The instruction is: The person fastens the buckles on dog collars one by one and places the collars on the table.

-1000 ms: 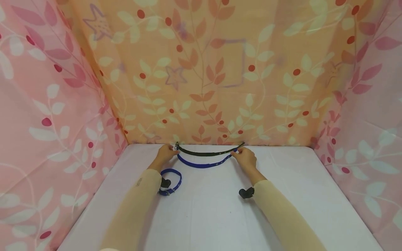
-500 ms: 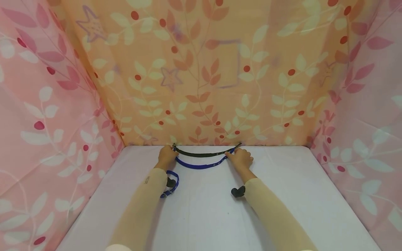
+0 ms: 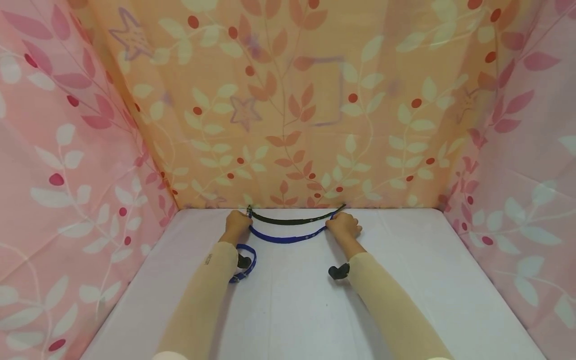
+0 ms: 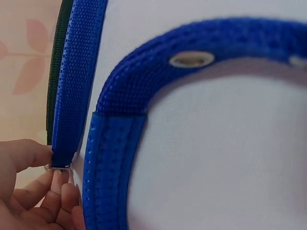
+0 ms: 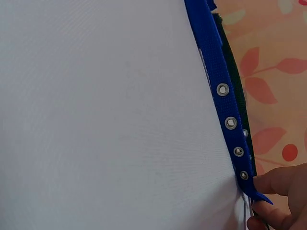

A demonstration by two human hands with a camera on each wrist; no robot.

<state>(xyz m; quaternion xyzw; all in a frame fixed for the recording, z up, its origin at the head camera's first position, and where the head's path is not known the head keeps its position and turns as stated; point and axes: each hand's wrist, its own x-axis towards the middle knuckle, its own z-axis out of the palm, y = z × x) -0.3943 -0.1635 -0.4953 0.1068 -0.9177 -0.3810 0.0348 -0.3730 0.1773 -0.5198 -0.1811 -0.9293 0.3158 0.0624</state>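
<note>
The bench point(image 3: 288, 310) ends at the far side against an orange curtain point(image 3: 288, 100), with pink curtains point(image 3: 58, 200) along its left and right edges. The green strap point(image 3: 283, 221) lies just beside the far edge, its right tip overlapping the foot of the orange curtain in the head view. The blue strap point(image 3: 283, 240) runs next to it on the near side; both bow towards the near side. Open room lies between the 2 sleeves point(image 3: 193, 300), and more to the right of the right one. On the left, the blue loop point(image 3: 253, 260) sits partly behind the left sleeve and a black wrist camera point(image 3: 243, 261).

Compared with 1.0 s ago, the left sleeve covers more of the loop, and the right hand point(image 3: 344, 226) is a little further left along the straps. Since 0.5 s ago little differs; the 2 straps keep their curves.

The left hand point(image 3: 236, 223) pinches the blue strap's left end at its buckle point(image 4: 58, 166), thumb above and fingers curled beneath. The right hand clamps the other end between thumb and finger, just beyond 4 eyelets point(image 5: 231, 123). The green strap's ends pass behind both hands; whether either grips it, I cannot tell.
</note>
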